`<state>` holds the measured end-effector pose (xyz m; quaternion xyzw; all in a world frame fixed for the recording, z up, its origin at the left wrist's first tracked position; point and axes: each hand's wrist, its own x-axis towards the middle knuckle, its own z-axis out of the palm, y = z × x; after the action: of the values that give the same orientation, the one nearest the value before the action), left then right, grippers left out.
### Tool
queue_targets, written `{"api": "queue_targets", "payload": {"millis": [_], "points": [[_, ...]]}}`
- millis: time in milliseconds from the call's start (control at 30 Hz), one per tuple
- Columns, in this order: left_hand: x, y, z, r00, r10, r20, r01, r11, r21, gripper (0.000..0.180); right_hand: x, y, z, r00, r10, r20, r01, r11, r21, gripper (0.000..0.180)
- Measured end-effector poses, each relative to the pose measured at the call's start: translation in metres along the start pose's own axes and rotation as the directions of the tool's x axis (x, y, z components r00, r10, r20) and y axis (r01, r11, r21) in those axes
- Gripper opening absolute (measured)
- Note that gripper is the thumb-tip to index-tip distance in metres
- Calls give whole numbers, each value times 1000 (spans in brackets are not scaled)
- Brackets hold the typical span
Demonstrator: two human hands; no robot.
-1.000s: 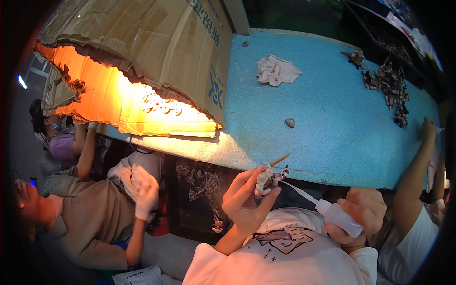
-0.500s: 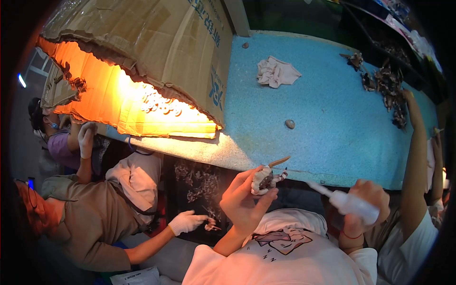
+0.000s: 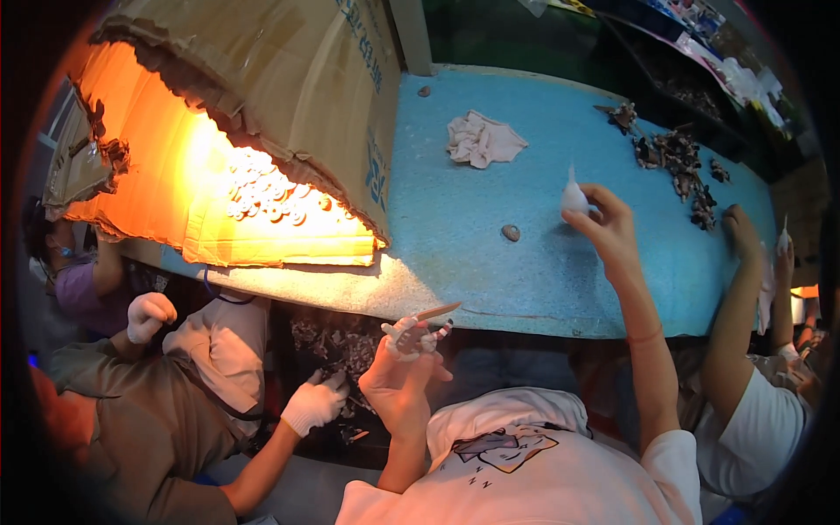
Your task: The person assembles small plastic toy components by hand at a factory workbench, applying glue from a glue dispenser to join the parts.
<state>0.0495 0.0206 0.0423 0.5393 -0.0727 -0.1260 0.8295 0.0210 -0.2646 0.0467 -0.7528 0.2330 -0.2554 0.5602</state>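
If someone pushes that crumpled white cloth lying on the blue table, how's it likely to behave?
The crumpled white cloth lies in soft folds, so it would probably bunch and slide rather than move as one stiff piece. It looks thin, so likely light. The blue table surface looks grainy, which may drag at it. Nothing about it looks apt to roll or break.

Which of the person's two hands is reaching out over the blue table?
The right hand, stretched over the blue table holding a small white bottle. The left hand stays below the table's near edge, holding a small striped piece.
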Motion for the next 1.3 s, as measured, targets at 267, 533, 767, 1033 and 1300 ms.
{"api": "queue_targets", "payload": {"millis": [267, 533, 767, 1033, 1300], "points": [[2, -3, -12, 1000, -15, -24, 14, 1000, -10, 35, 11, 16, 17, 809, -563, -166, 271, 609, -746, 31], [8, -6, -5, 999, 39, 33, -41, 997, 70, 36, -7, 8, 66, 848, -425, 316, 523, 581, -624, 15], [22, -17, 7, 907, 386, 167, -419, 795, 438, 41, -34, -53, 46, 952, 98, 290, -151, 975, 165, 13], [34, -16, 30, 732, 583, 353, -666, 503, 550, 44, -67, -80, 42, 863, 82, 499, -387, 742, 548, 20], [30, -24, 32, 719, 582, 380, -683, 488, 543, 47, -70, -65, 43, 832, 162, 531, -480, 690, 542, 21]]}}
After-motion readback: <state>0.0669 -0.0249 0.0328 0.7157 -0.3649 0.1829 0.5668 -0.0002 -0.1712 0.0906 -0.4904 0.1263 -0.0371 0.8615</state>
